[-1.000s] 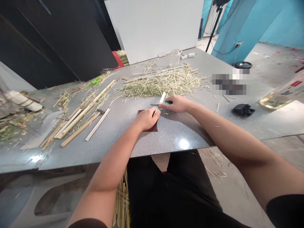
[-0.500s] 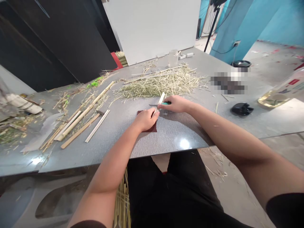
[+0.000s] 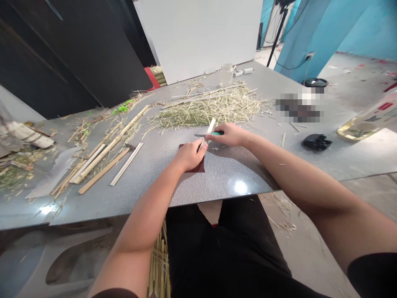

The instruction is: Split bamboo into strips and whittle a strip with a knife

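Observation:
My left hand is closed around a pale, flat strip, probably split bamboo, that slants up and away from me. Beneath this hand lies a dark red-brown sheet on the grey table. My right hand grips a knife by its green handle, and its thin blade points left across the strip. Both hands are close together, with the right thumb by the strip. Just beyond them spreads a heap of thin straw-like shavings.
On the left lie bamboo lengths, a hammer with a wooden handle and a white strip. A clear cup stands behind the shavings. To the right are a black object and a large oil bottle. The table's front edge is near my lap.
The strip's far end and the right hand with the knife have shifted very slightly upward. The left hand keeps its hold in nearly the same place.

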Demonstrator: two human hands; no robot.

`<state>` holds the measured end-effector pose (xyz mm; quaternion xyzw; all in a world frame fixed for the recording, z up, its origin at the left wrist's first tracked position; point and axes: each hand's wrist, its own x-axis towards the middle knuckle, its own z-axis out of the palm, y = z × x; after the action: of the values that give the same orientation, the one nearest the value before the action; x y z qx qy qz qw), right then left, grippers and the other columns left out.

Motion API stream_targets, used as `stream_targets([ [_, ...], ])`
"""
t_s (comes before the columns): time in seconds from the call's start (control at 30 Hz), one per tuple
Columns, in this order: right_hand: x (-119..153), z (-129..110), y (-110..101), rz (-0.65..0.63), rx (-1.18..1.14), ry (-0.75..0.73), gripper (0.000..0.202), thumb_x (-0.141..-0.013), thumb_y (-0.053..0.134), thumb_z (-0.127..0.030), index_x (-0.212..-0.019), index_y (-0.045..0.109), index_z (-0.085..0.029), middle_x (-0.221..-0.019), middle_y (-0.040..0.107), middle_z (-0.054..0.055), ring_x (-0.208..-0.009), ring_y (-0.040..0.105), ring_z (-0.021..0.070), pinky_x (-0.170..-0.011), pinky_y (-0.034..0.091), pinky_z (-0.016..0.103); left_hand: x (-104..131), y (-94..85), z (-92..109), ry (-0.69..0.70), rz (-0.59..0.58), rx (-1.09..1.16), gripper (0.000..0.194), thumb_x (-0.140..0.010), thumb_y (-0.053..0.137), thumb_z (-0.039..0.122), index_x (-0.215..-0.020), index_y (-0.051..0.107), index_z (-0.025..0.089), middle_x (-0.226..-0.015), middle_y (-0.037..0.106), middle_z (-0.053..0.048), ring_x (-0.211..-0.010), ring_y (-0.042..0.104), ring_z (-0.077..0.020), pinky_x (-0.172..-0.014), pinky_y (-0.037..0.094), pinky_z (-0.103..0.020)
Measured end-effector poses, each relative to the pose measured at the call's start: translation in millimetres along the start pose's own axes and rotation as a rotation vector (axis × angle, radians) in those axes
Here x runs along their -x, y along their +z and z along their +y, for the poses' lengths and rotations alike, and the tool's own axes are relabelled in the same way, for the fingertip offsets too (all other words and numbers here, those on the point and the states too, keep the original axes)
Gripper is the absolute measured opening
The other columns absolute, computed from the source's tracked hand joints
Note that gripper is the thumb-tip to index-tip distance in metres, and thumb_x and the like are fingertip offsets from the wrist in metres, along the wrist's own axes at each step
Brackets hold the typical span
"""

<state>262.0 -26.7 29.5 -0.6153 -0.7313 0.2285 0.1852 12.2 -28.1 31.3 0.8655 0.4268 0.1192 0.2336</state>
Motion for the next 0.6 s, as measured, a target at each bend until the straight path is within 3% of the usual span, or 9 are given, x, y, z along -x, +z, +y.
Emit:
stream_targets([
  [0.43, 5, -6, -5, 0.142, 0.064, 0.055, 0.082, -0.092, 0.057, -0.098, -0.091, 0.074, -0.018, -0.086, 0.067, 0.008, -0.075, 0.049, 0.0112, -0.074, 0.031, 0.032, -4, 1.0, -3, -0.026, 0.065, 0.057, 0.049, -0.115, 0.031, 0.058, -0.094, 0.056, 0.021, -0.083, 0.064, -0.003, -0.074, 0.052, -0.0141, -0.074, 0.029, -0.032],
  [0.6, -3, 15, -13, 0.243, 0.110, 0.141, 0.081, -0.094, 0.054, -0.097, -0.091, 0.069, -0.017, -0.087, 0.067, 0.010, -0.076, 0.047, 0.0126, -0.075, 0.031, 0.031, -1, 1.9, -1, -0.025, 0.056, 0.104, 0.048, -0.115, 0.032, 0.056, -0.090, 0.053, 0.020, -0.079, 0.063, -0.002, -0.072, 0.053, -0.0124, -0.073, 0.031, -0.031],
])
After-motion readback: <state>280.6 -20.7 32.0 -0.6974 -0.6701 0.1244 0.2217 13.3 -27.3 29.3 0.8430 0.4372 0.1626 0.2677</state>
